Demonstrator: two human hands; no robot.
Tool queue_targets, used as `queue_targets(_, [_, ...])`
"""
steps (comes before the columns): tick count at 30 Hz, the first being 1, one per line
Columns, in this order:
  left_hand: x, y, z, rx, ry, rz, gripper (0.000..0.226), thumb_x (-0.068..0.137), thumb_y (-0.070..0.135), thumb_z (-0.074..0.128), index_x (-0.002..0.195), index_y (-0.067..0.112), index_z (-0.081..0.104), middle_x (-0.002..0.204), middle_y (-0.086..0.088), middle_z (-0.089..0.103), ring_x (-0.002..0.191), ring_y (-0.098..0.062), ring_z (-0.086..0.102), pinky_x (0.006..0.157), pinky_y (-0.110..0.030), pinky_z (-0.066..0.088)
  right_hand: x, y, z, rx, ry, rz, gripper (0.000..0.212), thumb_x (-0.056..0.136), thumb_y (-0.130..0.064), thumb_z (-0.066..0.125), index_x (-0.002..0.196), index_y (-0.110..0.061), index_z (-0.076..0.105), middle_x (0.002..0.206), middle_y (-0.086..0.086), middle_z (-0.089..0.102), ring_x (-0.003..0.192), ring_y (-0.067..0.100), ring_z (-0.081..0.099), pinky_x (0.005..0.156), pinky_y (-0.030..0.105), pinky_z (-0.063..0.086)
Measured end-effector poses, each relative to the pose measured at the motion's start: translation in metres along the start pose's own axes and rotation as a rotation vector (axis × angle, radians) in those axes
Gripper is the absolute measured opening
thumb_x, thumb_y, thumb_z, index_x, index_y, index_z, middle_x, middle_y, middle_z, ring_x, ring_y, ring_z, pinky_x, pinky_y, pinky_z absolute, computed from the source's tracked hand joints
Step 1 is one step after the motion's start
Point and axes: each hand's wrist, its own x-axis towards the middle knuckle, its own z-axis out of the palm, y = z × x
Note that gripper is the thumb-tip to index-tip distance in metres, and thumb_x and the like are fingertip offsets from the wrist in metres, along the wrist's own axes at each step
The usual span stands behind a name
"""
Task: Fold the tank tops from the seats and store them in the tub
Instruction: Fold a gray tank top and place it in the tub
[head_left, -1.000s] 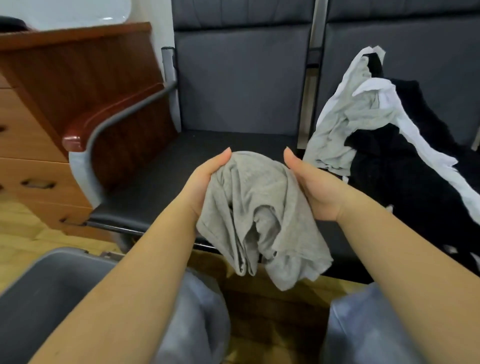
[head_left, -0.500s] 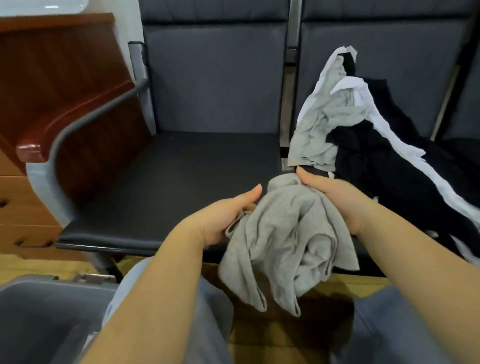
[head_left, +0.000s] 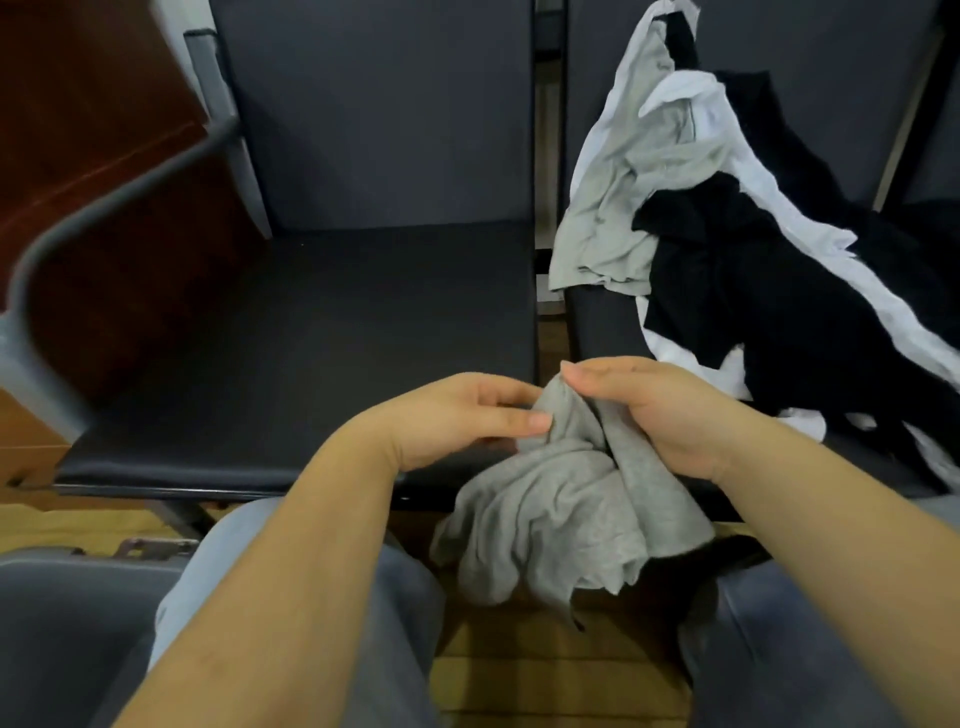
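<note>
Hands have dropped lower and closer together than half a second ago, now working over the front edge of the seats. The left hand pinches the top of a crumpled, light grey cotton tank top between thumb and fingers; the right hand grips the same bunched edge from the other side, fingers curled over the cloth. The garment, held higher and more spread before, now hangs in a twisted bundle between the person's knees, its lower folds dangling above the wooden plank floor.

Which part of the tank top each hand holds cannot be told, as the fabric is too wadded. The right hand's fingertips are buried in the cloth. The grey plastic tub is cut off at the lower left corner, with only its rim and part of one wall showing; its contents are out of sight.

A dark padded seat with a grey metal armrest stands bare on the left. On the neighbouring dark seat lies a loose heap of grey, white and black garments, draped partly up the backrest. A reddish-brown wooden cabinet stands beside the armrest, blurred.
</note>
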Motion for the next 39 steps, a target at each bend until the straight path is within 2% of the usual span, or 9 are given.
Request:
queue_targets(6, [-0.006,-0.005,0.003,0.010,0.218,0.041,0.026,0.071,0.046,0.075,0.078,0.021,0.077,0.091,-0.004,0.074,0.093,-0.019,0.068,0.099,-0.042,0.046,-0.008,0.003,0.001,-0.368,0.140,-0.048,0.042,0.092,-0.042,0.051,0.088,-0.004,0.070,0.087,0.006,0.073,0.085,0.018,0.068,0.082,0.032,0.052])
queue_targets(9, [-0.012,-0.007,0.006,-0.160,0.326,0.148,0.022,0.072,0.039,0.066,0.081,0.023,0.078,0.091,-0.004,0.074,0.089,-0.018,0.068,0.086,-0.038,0.051,-0.014,0.014,0.011,-0.320,0.173,-0.017,0.041,0.082,-0.049,0.059,0.076,-0.010,0.072,0.071,0.007,0.069,0.071,0.014,0.063,0.074,0.029,0.049])
queue_targets(12, [-0.019,-0.005,0.008,-0.263,0.422,0.170,0.020,0.078,0.035,0.063,0.080,0.020,0.076,0.084,-0.004,0.073,0.083,-0.017,0.067,0.079,-0.035,0.053,-0.022,0.023,0.023,-0.219,0.069,0.046,0.045,0.068,-0.049,0.067,0.096,-0.014,0.073,0.096,0.004,0.075,0.093,0.020,0.070,0.088,0.034,0.053])
queue_targets(20, [-0.042,0.002,-0.010,-0.579,1.066,-0.066,0.020,0.089,0.045,0.063,0.082,0.032,0.051,0.099,0.001,0.057,0.102,-0.022,0.057,0.096,-0.044,0.047,-0.032,0.010,0.011,-0.290,0.092,0.137,0.033,0.074,-0.031,0.071,0.102,-0.014,0.069,0.099,0.005,0.074,0.095,0.022,0.071,0.090,0.040,0.053])
queue_targets(25, [-0.049,-0.009,-0.010,-0.405,0.736,-0.085,0.021,0.092,0.035,0.060,0.099,0.016,0.067,0.103,-0.004,0.068,0.098,-0.023,0.064,0.092,-0.041,0.048,-0.032,-0.005,-0.001,-0.215,0.290,-0.041,0.022,0.084,-0.030,0.065,0.101,-0.017,0.070,0.094,0.000,0.075,0.088,0.015,0.071,0.076,0.028,0.053])
queue_targets(28, [-0.050,-0.010,-0.003,-0.282,0.516,-0.078,0.028,0.090,0.037,0.057,0.081,0.013,0.068,0.080,-0.003,0.071,0.076,-0.016,0.067,0.077,-0.035,0.048,-0.029,-0.011,0.002,-0.172,0.313,-0.082,0.022,0.092,-0.031,0.057,0.100,-0.015,0.070,0.095,0.003,0.075,0.089,0.015,0.070,0.079,0.029,0.054])
queue_targets(34, [-0.036,-0.002,0.010,-0.412,0.471,0.145,0.031,0.077,0.046,0.058,0.061,0.018,0.057,0.068,-0.001,0.060,0.064,-0.013,0.058,0.067,-0.029,0.048,-0.028,-0.022,0.002,-0.194,0.308,-0.083,0.032,0.094,-0.036,0.054,0.103,-0.012,0.071,0.099,0.005,0.074,0.100,0.022,0.068,0.088,0.033,0.052])
queue_targets(37, [-0.028,0.002,0.013,-0.409,0.426,0.213,0.028,0.081,0.042,0.057,0.070,0.018,0.065,0.073,0.000,0.065,0.067,-0.011,0.063,0.068,-0.028,0.051,-0.026,-0.012,-0.002,-0.509,0.342,-0.001,0.069,0.076,-0.080,0.043,0.107,-0.024,0.070,0.110,-0.004,0.068,0.116,0.021,0.056,0.107,0.032,0.026])
queue_targets(39, [-0.023,0.005,0.017,-0.355,0.383,0.235,0.026,0.078,0.042,0.059,0.071,0.019,0.067,0.073,0.001,0.066,0.067,-0.010,0.063,0.068,-0.028,0.049,-0.024,-0.006,0.005,-0.522,0.313,0.026,0.086,0.057,-0.094,0.040,0.116,-0.035,0.061,0.105,-0.011,0.063,0.103,0.009,0.052,0.084,0.028,0.012])
